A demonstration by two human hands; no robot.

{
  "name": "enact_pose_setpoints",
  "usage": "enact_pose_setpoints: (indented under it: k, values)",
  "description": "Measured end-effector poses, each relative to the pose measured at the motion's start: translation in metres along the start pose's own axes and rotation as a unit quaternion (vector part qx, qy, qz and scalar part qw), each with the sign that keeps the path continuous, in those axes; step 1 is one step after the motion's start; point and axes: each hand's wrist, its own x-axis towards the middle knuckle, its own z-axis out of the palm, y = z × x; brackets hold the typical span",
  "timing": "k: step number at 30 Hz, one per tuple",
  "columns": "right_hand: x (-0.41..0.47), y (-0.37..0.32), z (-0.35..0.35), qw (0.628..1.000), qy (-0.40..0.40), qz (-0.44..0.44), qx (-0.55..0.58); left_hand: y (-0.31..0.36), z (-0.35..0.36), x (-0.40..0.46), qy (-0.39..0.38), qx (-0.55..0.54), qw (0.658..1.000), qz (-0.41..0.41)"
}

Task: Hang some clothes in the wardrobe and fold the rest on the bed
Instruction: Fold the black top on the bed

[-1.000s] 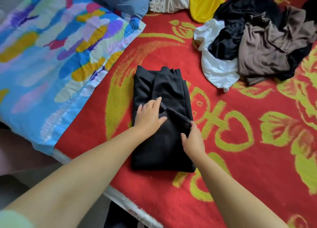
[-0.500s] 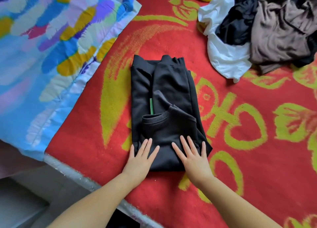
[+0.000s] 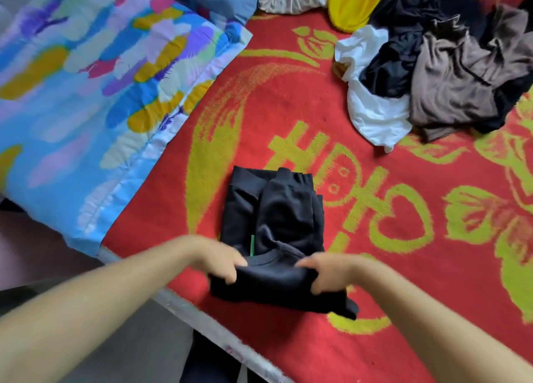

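Both hands, left hand (image 3: 223, 264) and right hand (image 3: 323, 270), are pinching the soft, floppy black garment (image 3: 274, 224) by its near fold at the bed's (image 3: 288, 339) front edge.

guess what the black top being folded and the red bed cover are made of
Black top: looks like a matte knit jersey or sweatshirt cotton, judging by its ribbed cuffs and soft, unshiny folds. Red bed cover: seems a woven towelling-like blanket, with a fuzzy nap and yellow pattern woven in. The fibre of either is uncertain.
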Motion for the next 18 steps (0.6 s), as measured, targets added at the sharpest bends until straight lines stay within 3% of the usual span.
enact_pose_setpoints:
  k: [3, 5, 8, 9, 11, 13, 15, 18]
  values:
    - [0.003, 0.017, -0.071, 0.994, 0.089, 0.021, 0.061, 0.002, -0.077, -0.011, 0.114, -0.074, 0.99, 0.04]
    - [0.015, 0.029, -0.106, 0.973, 0.201, 0.059, 0.091, 0.002, -0.125, -0.003, 0.237, -0.1, 0.965, 0.044]
    - [0.04, 0.032, -0.115, 0.88, 0.444, 0.111, 0.129, 0.008, -0.154, 0.02, 0.453, -0.053, 0.89, -0.014]
    - [0.049, 0.028, -0.109, 0.849, 0.498, 0.125, 0.119, 0.009, -0.151, 0.029, 0.525, -0.018, 0.85, -0.046]
    - [0.068, 0.019, -0.082, 0.827, 0.544, 0.139, 0.031, 0.01, -0.128, 0.051, 0.611, 0.058, 0.788, -0.055]
    - [0.084, 0.009, -0.047, 0.837, 0.528, 0.13, -0.06, 0.015, -0.088, 0.073, 0.613, 0.146, 0.776, -0.015]
    - [0.098, 0.007, -0.021, 0.852, 0.497, 0.14, -0.086, 0.015, -0.052, 0.096, 0.57, 0.207, 0.795, -0.012]
    - [0.12, 0.026, -0.014, 0.861, 0.472, 0.176, -0.063, -0.008, -0.042, 0.127, 0.556, 0.175, 0.81, -0.06]
